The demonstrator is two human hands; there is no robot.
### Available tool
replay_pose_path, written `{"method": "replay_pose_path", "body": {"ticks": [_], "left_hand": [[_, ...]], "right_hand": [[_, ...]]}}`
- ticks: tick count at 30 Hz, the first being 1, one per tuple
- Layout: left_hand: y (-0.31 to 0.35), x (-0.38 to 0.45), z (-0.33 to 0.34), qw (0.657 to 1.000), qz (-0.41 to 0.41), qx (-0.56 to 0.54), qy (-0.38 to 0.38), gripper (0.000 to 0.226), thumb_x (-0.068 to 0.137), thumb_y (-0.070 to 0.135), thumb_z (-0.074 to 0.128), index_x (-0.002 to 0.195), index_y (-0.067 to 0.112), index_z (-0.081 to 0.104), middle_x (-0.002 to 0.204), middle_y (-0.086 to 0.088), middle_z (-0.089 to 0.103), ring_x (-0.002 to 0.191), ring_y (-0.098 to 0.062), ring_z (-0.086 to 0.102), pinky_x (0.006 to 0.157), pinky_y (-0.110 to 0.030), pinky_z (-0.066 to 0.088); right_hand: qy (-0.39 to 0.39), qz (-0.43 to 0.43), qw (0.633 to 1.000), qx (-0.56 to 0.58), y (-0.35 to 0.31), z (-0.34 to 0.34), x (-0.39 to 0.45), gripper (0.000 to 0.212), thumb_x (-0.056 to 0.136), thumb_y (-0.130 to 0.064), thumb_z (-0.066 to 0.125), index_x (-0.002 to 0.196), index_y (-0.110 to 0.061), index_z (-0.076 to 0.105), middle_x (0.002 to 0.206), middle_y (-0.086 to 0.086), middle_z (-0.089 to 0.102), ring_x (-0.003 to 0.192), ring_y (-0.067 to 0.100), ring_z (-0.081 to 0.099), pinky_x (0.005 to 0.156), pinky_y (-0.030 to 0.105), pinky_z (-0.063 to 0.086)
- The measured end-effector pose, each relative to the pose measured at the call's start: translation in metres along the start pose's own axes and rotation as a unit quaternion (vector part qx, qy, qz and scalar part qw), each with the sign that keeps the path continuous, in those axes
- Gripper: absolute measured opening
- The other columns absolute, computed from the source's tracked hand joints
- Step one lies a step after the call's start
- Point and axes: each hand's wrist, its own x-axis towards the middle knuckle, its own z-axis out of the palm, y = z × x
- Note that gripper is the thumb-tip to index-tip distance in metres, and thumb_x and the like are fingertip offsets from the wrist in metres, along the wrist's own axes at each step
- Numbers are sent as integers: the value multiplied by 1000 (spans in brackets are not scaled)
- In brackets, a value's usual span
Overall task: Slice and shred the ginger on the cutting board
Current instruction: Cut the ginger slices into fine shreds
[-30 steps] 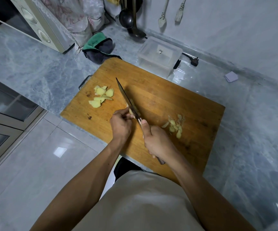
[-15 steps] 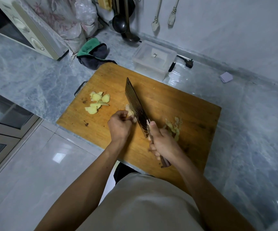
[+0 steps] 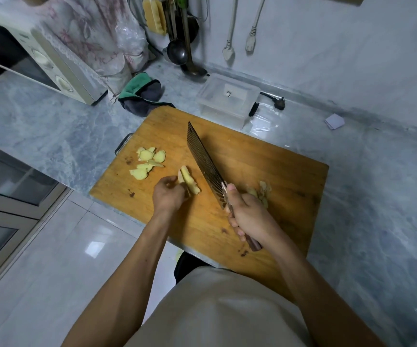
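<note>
A wooden cutting board (image 3: 265,169) lies on the grey marble counter. My left hand (image 3: 167,196) grips a stack of ginger slices (image 3: 190,181) near the board's middle. My right hand (image 3: 248,216) holds the handle of a cleaver (image 3: 206,164), whose blade is tilted over to the right, a little apart from the ginger. A pile of cut ginger slices (image 3: 148,161) sits at the board's left. Ginger peels (image 3: 263,190) lie behind my right hand, partly hidden by it.
A clear plastic box (image 3: 227,98) stands just beyond the board. A green and grey cloth (image 3: 141,92) lies at the board's far left corner, a microwave (image 3: 40,61) further left. Ladles (image 3: 177,51) hang on the wall. A black plug (image 3: 278,103) lies behind the box.
The cleaver has come off the ginger and tilted to the right, showing its flat side. My left hand now holds the slices clear of the blade.
</note>
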Motion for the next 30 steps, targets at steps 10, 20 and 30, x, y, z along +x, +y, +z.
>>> {"method": "replay_pose_path", "body": {"ticks": [10,20,30], "left_hand": [[1,-11,-13,994,-31,-49,-91,26,94,2,53,120,5,56,107,-19,70,90,-26,70,66,-33,62],[5,-17,-19,991,-8,-1,-132,27,95,4,43,112,19,57,102,-16,70,82,-27,69,62,-34,60],[18,-35,-37,956,123,13,-267,44,94,-3,58,132,19,59,100,-5,74,87,-14,70,69,-29,60]], "right_hand": [[0,-8,1000,0,4,2,3,59,102,-62,31,79,-13,52,53,-2,46,40,13,43,40,25,40],[11,-42,999,-31,8,-2,14,48,99,-58,50,78,-15,54,58,0,48,48,17,48,48,32,44],[69,-52,994,-69,-25,17,46,38,77,-36,87,88,-20,54,86,-3,68,76,11,64,62,25,47]]}}
